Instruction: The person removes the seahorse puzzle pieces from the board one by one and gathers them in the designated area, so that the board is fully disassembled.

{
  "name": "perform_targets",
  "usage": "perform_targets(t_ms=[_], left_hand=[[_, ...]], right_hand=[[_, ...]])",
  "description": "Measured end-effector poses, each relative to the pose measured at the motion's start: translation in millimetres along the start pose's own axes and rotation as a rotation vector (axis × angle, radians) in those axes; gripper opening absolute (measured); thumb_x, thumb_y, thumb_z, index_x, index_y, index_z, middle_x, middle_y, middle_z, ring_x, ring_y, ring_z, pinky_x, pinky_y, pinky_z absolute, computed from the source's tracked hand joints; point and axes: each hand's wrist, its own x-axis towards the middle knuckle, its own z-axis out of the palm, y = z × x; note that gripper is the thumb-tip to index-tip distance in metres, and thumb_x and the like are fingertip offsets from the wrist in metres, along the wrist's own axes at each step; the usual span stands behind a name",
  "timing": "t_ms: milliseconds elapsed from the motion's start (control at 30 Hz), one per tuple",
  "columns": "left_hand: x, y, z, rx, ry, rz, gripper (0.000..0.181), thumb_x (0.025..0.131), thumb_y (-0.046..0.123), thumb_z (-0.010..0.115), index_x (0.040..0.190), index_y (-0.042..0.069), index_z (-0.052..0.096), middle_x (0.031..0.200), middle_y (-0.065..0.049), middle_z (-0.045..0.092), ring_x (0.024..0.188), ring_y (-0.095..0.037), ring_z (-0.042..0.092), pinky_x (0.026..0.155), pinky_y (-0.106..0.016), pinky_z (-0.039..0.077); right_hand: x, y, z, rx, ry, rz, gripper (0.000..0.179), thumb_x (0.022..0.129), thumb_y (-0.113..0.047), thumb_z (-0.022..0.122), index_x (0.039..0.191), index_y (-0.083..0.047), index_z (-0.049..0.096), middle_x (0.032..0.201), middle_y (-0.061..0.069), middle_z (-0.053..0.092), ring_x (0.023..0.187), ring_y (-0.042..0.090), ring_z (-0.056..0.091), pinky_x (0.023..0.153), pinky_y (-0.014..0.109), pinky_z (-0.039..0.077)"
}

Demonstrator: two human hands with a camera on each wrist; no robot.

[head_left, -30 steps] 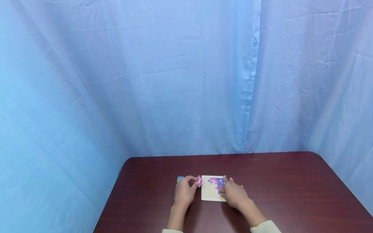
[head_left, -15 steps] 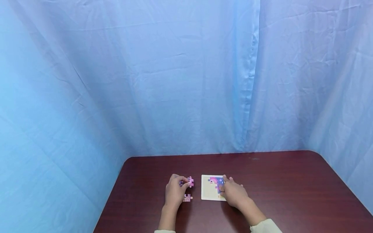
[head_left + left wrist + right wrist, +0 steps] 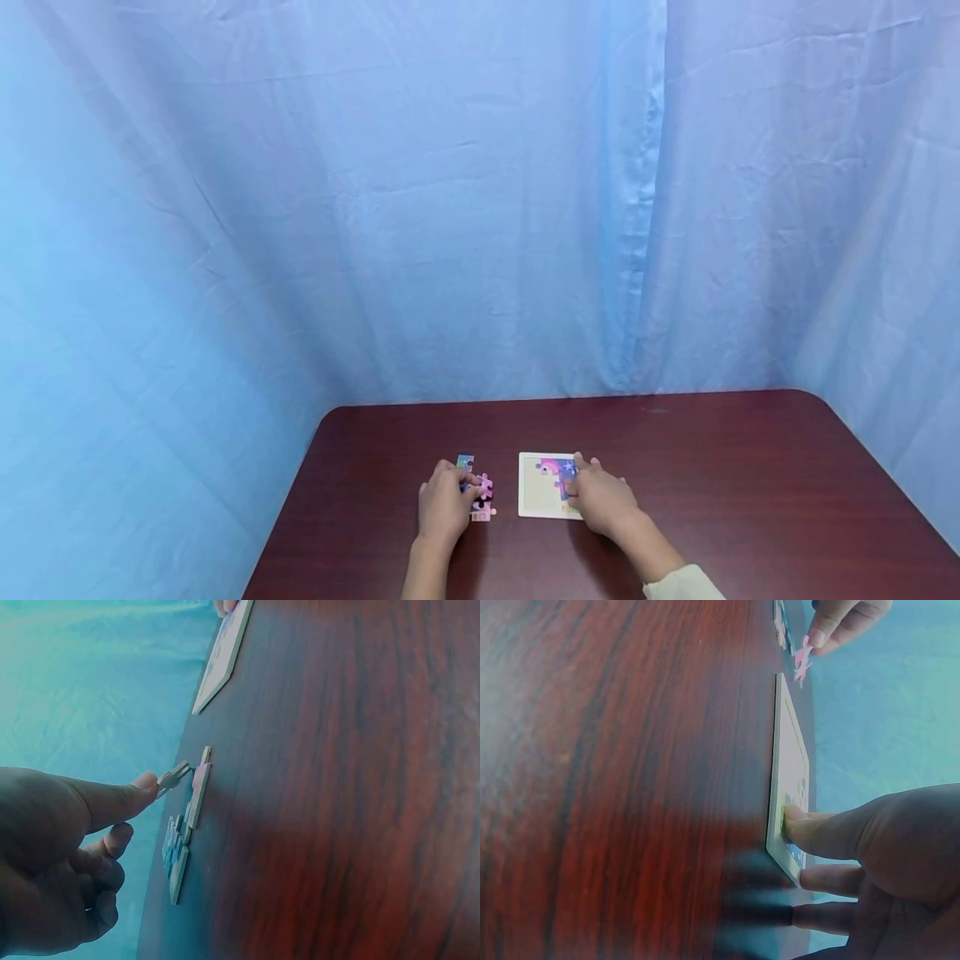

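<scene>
My left hand point(image 3: 441, 506) pinches a pink jigsaw piece point(image 3: 487, 483) between thumb and fingertips. In the left wrist view this piece point(image 3: 173, 777) is raised above loose jigsaw pieces point(image 3: 198, 796) on the table. A pink piece point(image 3: 481, 515) lies just below it in the head view, and a blue piece point(image 3: 466, 460) shows beyond the fingers. To the right lies a white-rimmed puzzle tray point(image 3: 522, 492), its upper right filled with pink and blue pieces. My right hand point(image 3: 606, 498) rests on the tray's right side, thumb point(image 3: 808, 829) pressing the fitted pieces, fingers extended at the edge.
A dark red-brown wooden table point(image 3: 712, 467) carries everything. Light blue curtains point(image 3: 480, 208) hang behind it and at both sides. A strip of table separates the loose pieces from the tray.
My left hand has carried the pink piece from the tray's left edge leftward, then slightly nearer, over the loose pieces. My right hand and the tray have stayed put.
</scene>
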Motion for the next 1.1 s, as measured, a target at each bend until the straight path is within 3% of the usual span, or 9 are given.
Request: perform_targets(t_ms=[400,667,1100], left_hand=[[-3.9,-3.0,3.6,0.012,0.026,-0.012,0.007,0.082,0.016,0.088,0.082,0.017,0.081,0.094,0.001,0.065,0.085,-0.018,0.067,0.075,-0.038,0.043],[-2.9,3.2,9.0,0.032,0.019,0.001,0.013,0.085,0.015,0.086,0.098,0.014,0.085,0.098,-0.004,0.069,0.092,-0.022,0.071,0.077,-0.040,0.045],[0.5,4.9,12.6,0.116,0.015,0.032,0.010,0.082,0.012,0.088,0.091,0.014,0.086,0.097,-0.007,0.070,0.089,-0.028,0.073,0.075,-0.042,0.045]], right_hand=[[1.6,1.1,1.8,0.009,-0.009,0.013,0.029,0.096,-0.016,0.075,0.123,-0.007,0.079,0.162,0.024,0.047,0.147,0.049,0.048,0.103,0.079,0.043],[2.1,5.1,1.8,0.001,-0.001,0.006,0.030,0.096,-0.016,0.075,0.125,-0.007,0.078,0.162,0.025,0.047,0.147,0.050,0.048,0.103,0.080,0.043],[-0.4,4.1,2.3,-0.008,0.037,-0.002,0.023,0.095,-0.016,0.075,0.116,-0.011,0.082,0.159,0.026,0.050,0.144,0.051,0.051,0.100,0.082,0.043]])
